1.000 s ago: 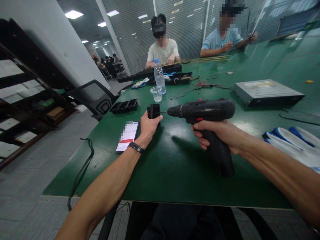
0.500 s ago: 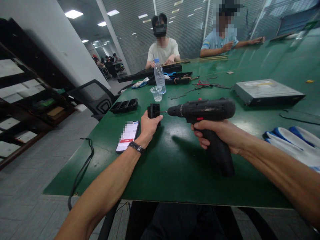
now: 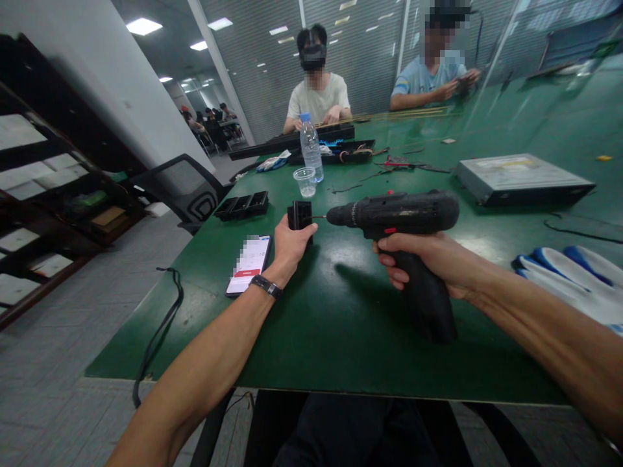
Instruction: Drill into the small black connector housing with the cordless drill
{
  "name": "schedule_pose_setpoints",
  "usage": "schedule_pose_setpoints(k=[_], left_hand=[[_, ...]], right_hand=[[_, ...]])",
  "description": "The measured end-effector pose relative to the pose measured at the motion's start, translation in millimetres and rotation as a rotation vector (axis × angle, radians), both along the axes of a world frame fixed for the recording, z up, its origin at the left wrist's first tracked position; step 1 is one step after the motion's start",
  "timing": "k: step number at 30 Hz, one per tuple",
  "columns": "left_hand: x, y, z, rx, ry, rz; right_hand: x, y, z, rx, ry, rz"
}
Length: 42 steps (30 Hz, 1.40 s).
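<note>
My left hand [image 3: 291, 245] grips a small black plastic part [image 3: 300, 215] above the green table [image 3: 311, 324]. My right hand [image 3: 418, 256] is wrapped round the handle of a black power drill [image 3: 403, 213], which lies level and points left. The drill's thin bit [image 3: 319, 217] reaches the right side of the black part; whether it has entered is too small to tell. Left of my left wrist lies a phone [image 3: 248, 266] with a lit screen.
Beyond my hands stand a clear cup [image 3: 305, 182] and a water bottle [image 3: 310, 148]. A black tray [image 3: 242, 206] sits back left. At the right are a metal box [image 3: 525, 178] and white-blue gloves [image 3: 574, 282]. Two people sit across the table.
The person at the far right has drawn an outstretched hand in, and both their hands are now together around a dark object. My hands and the drill look almost unmoved.
</note>
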<state>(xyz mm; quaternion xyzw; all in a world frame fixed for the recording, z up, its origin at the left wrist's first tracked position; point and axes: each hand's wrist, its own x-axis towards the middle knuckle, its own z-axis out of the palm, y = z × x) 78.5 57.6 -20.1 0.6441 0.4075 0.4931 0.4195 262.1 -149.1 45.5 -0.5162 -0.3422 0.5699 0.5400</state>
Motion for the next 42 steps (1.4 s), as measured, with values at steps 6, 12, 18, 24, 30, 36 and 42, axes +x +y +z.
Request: schedule_pose_setpoints(k=[6, 12, 18, 24, 30, 36, 42], left_hand=[[-1.3, 4.1, -3.2, -0.001, 0.018, 0.004], [-2.0, 3.6, -3.8, 0.008, 0.011, -0.009], [-1.3, 1.8, -2.4, 0.001, 0.011, -0.005], [-0.6, 2.0, -2.4, -0.003, 0.012, 0.001], [-0.5, 1.7, -2.3, 0.014, 0.005, -0.002], [-1.0, 3.9, -3.8, 0.012, 0.011, 0.002], [-1.1, 2.7, -2.4, 0.014, 0.014, 0.005]], right_hand=[[-0.6, -0.4, 1.7, -0.003, 0.005, 0.007], [-0.7, -0.6, 1.7, 0.0, -0.002, 0.008], [0.5, -0.7, 0.5, -0.006, -0.002, 0.006], [0.8, 0.8, -1.5, -0.009, 0.005, 0.014], [1.1, 1.5, -1.4, -0.005, 0.009, 0.005], [0.9, 1.4, -1.1, -0.01, 0.018, 0.006], [0.1, 1.1, -0.6, 0.002, 0.012, 0.014]])
